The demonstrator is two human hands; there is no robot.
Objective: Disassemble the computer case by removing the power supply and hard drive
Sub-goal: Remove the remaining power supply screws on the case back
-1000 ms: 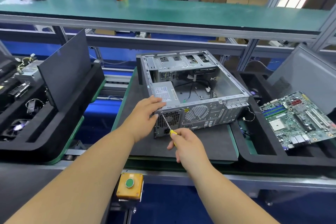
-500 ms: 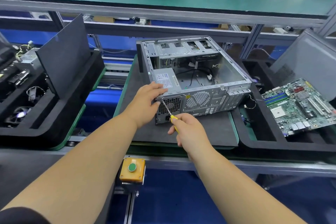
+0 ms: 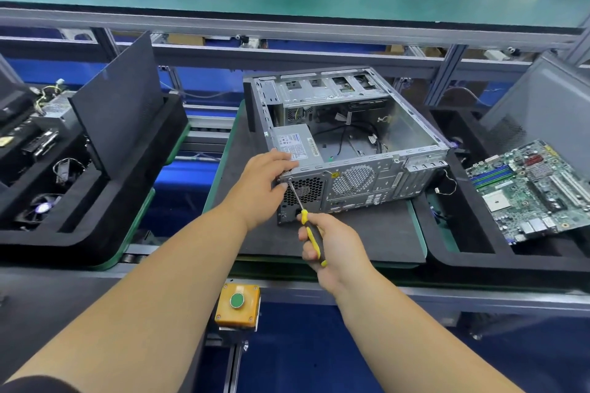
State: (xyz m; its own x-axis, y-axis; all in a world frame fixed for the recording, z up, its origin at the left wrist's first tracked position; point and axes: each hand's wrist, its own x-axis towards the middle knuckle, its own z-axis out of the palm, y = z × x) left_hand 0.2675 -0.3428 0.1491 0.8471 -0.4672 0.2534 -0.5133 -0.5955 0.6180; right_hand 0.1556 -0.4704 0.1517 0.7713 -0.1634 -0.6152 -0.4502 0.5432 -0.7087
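At frame centre, computer case (image 3: 367, 150) lies open on mat (image 3: 367, 233); power supply (image 3: 295, 145) at its 9 o'clock corner. Left hand (image 3: 260, 183) clasps that corner. Right hand (image 3: 332, 249) grips screwdriver (image 3: 308, 222), tip on rear panel.

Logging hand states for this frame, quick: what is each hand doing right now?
Left hand: grips the top rear corner of the computer case at the power supply.
Right hand: holds the screwdriver, tip at a rear-panel screw.
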